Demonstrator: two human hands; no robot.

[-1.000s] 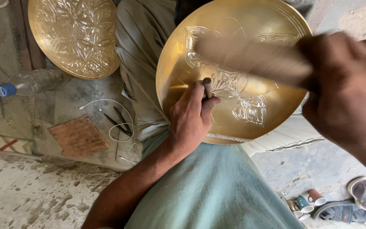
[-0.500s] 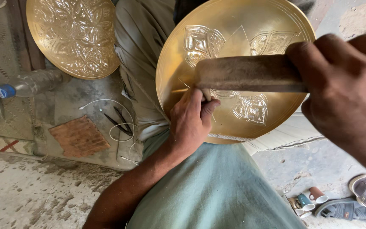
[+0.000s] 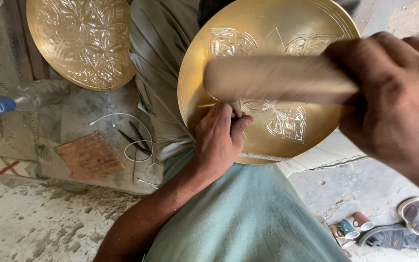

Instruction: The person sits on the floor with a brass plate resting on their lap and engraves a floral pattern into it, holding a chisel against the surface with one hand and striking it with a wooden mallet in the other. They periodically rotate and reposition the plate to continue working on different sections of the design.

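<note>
On my lap, round brass tray [image 3: 287, 73] with engraved panels, my left hand [image 3: 219, 138] pinching a thin punch [image 3: 237, 109] against its face, my right hand [image 3: 394, 106] clenched around a blurred wooden mallet [image 3: 277, 77] just above, 1 finished engraved tray [image 3: 81, 41] leaning behind, plastic bottle [image 3: 30, 97] beside it.

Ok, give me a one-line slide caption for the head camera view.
Left hand holds a punch to a brass plate while the right hand swings a wooden mallet.

Golden brass tray [image 3: 316, 58] with engraved floral panels; second gold plate [image 3: 81, 41] fully patterned; pale wooden mallet [image 3: 277, 77]; teal-green garment [image 3: 248, 213].
</note>
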